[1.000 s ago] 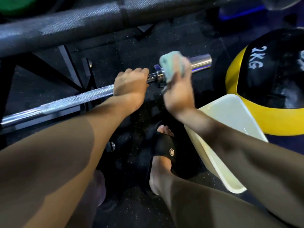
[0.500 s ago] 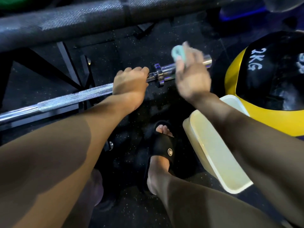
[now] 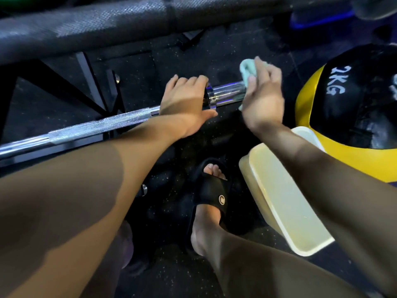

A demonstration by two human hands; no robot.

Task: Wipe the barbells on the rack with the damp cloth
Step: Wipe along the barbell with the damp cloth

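A chrome barbell lies low across the view, from the left edge up to the right, on a black rack. My left hand grips the bar just left of its collar. My right hand holds a pale green cloth wrapped over the outer end of the smooth sleeve, covering the tip. A thicker dark knurled bar runs across the top of the view, above and behind.
A black and yellow medicine ball marked 2KG sits at the right. A cream plastic basin stands on the dark rubber floor under my right forearm. My foot in a black slide sandal is between the basin and rack.
My right hand with the cloth slid outward along the sleeve, from beside the collar to the bar's end. My left hand kept its grip near the collar.
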